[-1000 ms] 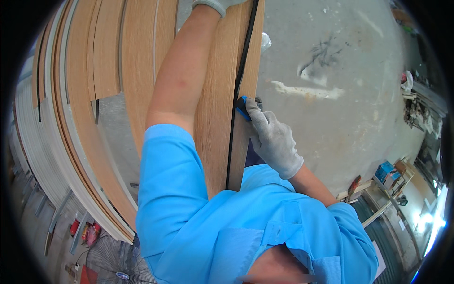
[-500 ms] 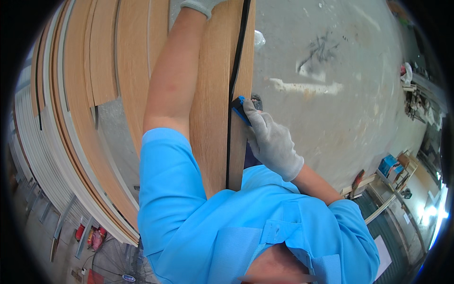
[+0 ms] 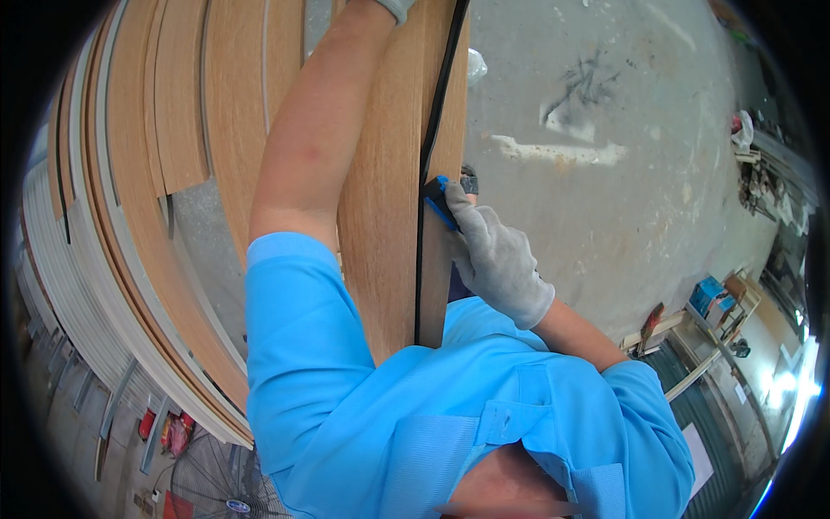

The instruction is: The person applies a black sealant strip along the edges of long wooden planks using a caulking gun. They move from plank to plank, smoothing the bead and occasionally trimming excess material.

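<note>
Oak-coloured wood-grain panel [image 3: 393, 216], long and flat, stands on edge against the person's chest and runs up out of the top of the frame, with a thin black strip [image 3: 432, 156] lying along its right-hand edge. The right hand [image 3: 494, 255], in a grey knitted work glove, is closed around a small blue tool [image 3: 439, 199] and presses it against that edge, right where the black strip meets the wood. The left hand [image 3: 396, 7], also gloved in grey, reaches far up along the panel's face; only its wrist end shows at the top rim, so I cannot tell whether it is open or gripping. The bare left forearm lies along the panel's left side. A bright blue short-sleeved shirt [image 3: 415, 415] fills the lower middle. To the left, more curved wood-grain boards [image 3: 156, 173] lean in a stack. To the right spreads a stained grey concrete floor [image 3: 622, 156], with a blue box [image 3: 711, 294] near its far edge.
</note>
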A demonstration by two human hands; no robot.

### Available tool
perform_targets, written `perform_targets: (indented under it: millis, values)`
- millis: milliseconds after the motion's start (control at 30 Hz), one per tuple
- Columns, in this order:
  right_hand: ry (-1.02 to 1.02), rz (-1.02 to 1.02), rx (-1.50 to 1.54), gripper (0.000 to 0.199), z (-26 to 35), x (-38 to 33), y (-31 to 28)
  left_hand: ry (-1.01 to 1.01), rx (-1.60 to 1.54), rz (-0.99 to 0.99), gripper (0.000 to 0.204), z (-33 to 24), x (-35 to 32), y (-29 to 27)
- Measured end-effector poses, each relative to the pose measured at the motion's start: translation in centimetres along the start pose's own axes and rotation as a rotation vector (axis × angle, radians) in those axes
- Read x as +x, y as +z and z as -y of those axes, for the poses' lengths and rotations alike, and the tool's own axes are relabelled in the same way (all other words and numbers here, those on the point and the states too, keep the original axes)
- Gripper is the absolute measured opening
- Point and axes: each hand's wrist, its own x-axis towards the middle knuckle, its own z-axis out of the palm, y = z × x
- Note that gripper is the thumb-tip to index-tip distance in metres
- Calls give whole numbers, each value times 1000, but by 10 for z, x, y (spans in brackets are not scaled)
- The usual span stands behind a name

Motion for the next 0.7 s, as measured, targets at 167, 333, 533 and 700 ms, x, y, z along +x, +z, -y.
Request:
perform_targets:
  millis: [167, 333, 533, 700]
  values:
    - [10, 3, -13, 80, 0, 2, -2, -74, -584, 84, 21, 19, 4, -10]
    - [67, 110, -2, 86, 1, 0, -5, -47, -367, 81, 19, 26, 7, 0]
    - [73, 81, -31, 85, 3, 1, -1, 171, 348, -125, 17, 25, 4, 13]
    - [69, -7, -78, 82, 3, 21, -2, 144, 411, -216, 16, 28, 0, 7]
